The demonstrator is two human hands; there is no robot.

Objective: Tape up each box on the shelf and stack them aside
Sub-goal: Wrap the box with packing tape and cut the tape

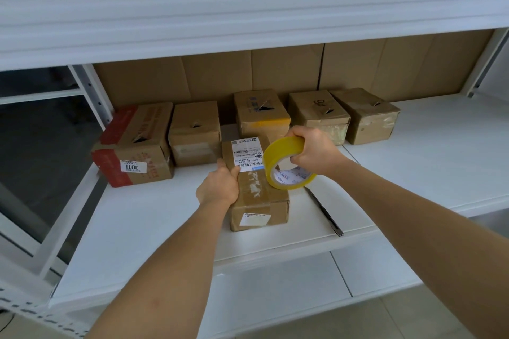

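Observation:
A long cardboard box point(259, 195) with a white shipping label lies on the white shelf point(154, 223), in front of the others. My left hand point(219, 186) holds its left top edge, thumb on the lid. My right hand point(314, 150) grips a yellow roll of tape point(286, 164), held on edge just above the box's right side. Whether tape touches the box, I cannot tell. Behind stand several cardboard boxes in a row: a red-taped one point(135, 146), a plain one point(194, 133), one with a yellow strip point(261, 114) and two at the right point(319, 114) point(366, 115).
A dark slim tool point(325, 212) lies on the shelf to the right of the front box. Flat cardboard sheets point(275, 74) line the back. The upper shelf board point(248, 14) hangs low overhead. A white upright post point(91, 93) stands at the left.

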